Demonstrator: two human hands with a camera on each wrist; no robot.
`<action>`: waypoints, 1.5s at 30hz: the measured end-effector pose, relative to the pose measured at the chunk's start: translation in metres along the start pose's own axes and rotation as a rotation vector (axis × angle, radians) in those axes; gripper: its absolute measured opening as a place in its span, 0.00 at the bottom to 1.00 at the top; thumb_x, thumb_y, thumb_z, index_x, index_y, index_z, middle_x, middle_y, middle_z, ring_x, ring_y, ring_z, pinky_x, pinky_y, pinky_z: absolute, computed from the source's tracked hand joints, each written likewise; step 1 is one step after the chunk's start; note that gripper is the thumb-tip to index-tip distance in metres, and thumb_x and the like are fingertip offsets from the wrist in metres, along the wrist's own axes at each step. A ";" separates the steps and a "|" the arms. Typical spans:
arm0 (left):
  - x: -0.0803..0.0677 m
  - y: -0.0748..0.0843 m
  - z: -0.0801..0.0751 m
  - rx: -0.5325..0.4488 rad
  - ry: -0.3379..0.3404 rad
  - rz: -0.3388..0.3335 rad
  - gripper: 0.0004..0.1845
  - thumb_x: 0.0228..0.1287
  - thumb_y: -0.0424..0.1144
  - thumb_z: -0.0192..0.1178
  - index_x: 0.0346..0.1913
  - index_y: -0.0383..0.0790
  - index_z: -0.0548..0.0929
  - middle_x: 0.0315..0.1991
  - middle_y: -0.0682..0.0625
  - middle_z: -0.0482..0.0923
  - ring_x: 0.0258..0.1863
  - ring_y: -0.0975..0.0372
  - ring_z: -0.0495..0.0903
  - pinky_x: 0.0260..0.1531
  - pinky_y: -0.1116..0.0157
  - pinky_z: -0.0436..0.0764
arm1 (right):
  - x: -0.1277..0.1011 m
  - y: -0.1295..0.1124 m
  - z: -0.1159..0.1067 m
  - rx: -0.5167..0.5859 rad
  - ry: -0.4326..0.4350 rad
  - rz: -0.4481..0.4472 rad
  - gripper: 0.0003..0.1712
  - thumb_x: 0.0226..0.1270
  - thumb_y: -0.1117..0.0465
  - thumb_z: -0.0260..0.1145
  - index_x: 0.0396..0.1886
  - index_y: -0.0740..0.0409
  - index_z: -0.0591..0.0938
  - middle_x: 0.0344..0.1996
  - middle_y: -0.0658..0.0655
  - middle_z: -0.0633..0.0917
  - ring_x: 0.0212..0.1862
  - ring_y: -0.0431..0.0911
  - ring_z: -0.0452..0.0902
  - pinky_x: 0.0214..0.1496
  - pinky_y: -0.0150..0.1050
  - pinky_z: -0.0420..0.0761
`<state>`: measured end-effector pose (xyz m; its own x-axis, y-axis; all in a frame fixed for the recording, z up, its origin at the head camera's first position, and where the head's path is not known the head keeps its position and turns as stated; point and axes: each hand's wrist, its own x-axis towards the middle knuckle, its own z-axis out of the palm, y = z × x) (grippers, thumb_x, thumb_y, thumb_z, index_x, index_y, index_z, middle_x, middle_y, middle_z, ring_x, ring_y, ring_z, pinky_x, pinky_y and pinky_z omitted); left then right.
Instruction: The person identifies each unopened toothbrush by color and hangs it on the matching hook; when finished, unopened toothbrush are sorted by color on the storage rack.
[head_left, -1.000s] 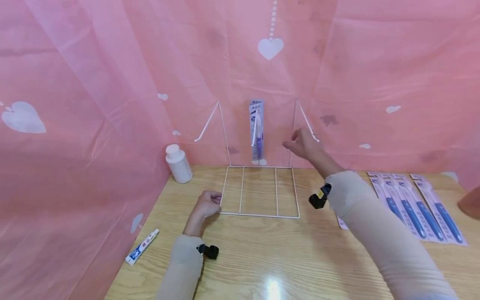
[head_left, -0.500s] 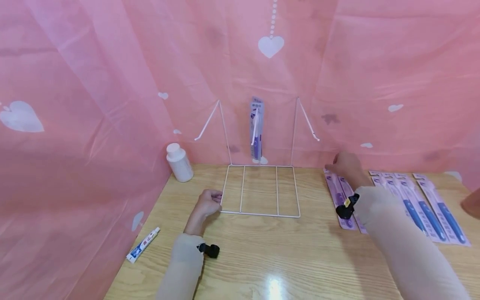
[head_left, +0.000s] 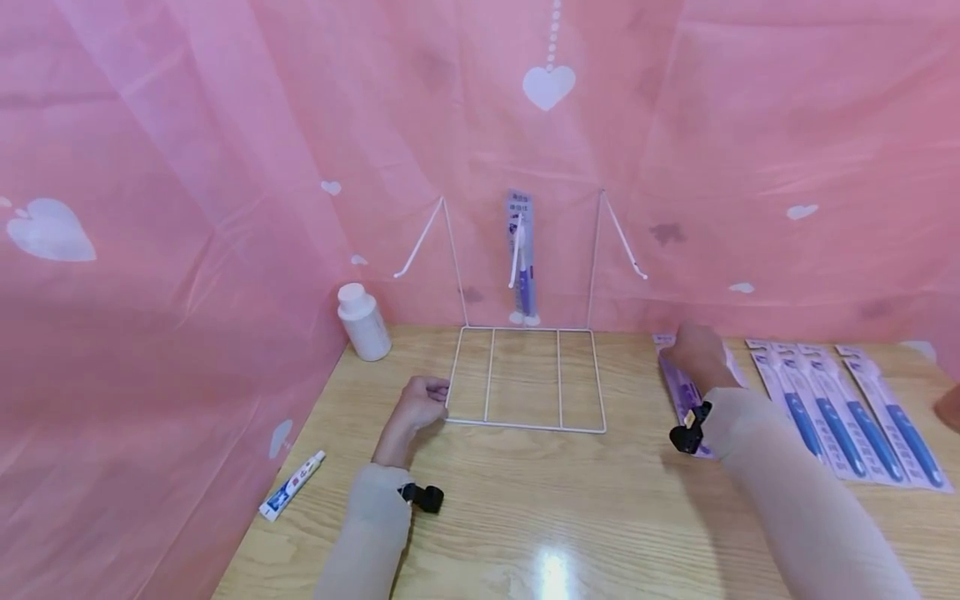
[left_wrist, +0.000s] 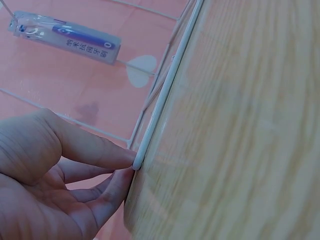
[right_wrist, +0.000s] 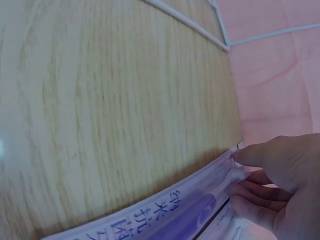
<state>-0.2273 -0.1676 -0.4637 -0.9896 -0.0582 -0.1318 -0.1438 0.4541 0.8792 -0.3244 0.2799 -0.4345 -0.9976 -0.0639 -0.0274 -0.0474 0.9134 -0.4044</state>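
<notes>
A white wire rack (head_left: 525, 426) stands against the pink backdrop, with several prongs slanting forward. My left hand (head_left: 416, 406) pinches its front left corner between thumb and fingers, close up in the left wrist view. From the middle prong hangs a packaged toothbrush (head_left: 529, 242) with a purple handle. At the right, my right hand (head_left: 699, 358) grips the upper end of a purple toothbrush pack (right_wrist: 175, 210), thumb on one edge and fingers on the other. That pack lies on the table, and another beneath my hand is mostly hidden.
Several blue-handled toothbrush packs (head_left: 862, 425) lie side by side at the right. A white bottle (head_left: 365, 325) stands back left, with a toothpaste tube (head_left: 292, 486) nearer the front. A brownish round object (head_left: 949, 408) shows at the right edge.
My right hand has moved from the rack's right prong, right and down to the purple packs, and now grips one. The left hand stays at the rack's corner. The hanging pack has swung slightly.
</notes>
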 end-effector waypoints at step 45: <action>-0.002 0.000 0.000 -0.009 0.005 0.024 0.33 0.33 0.12 0.57 0.53 0.21 0.80 0.38 0.41 0.79 0.38 0.55 0.78 0.38 0.66 0.80 | -0.049 -0.115 -0.035 0.030 0.350 -0.338 0.12 0.57 0.64 0.66 0.18 0.61 0.74 0.14 0.53 0.72 0.19 0.47 0.66 0.20 0.38 0.62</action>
<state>-0.2250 -0.1681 -0.4636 -0.9927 -0.0522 -0.1084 -0.1203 0.4472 0.8863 -0.2715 0.1919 -0.3545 -0.8841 -0.2115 0.4166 -0.3754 0.8523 -0.3641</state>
